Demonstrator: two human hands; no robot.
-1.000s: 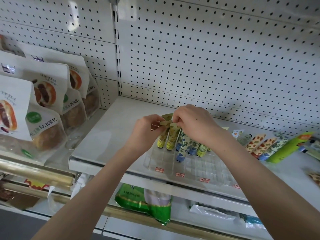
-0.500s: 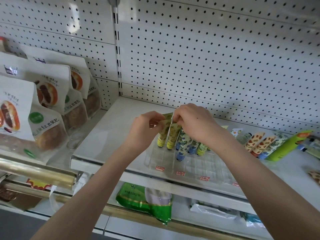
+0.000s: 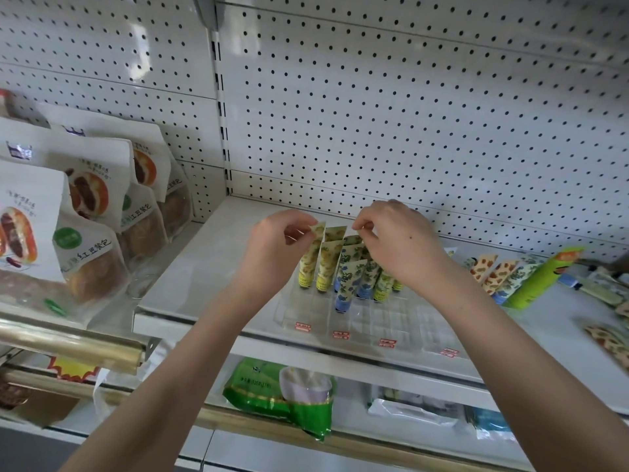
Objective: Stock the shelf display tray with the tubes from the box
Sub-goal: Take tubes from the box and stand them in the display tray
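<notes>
Now left hand (image 3: 272, 248), right hand (image 3: 400, 241) apart

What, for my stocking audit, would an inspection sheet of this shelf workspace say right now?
Surface: white metal shelf, carrying the tray.
Job's things: clear plastic display tray; yellow and blue floral tubes stand cap-down in rear compartments, front ones unfilled; box not visible.
Clutter: loose patterned tubes and lime-green bottle lying at right.
Grippers: left hand pinches top of leftmost yellow tube; right hand curled over the blue tubes, grip unclear.
Cables: nothing seen.
Surroundings: white pegboard wall; bagged buns left; green packet below.
</notes>
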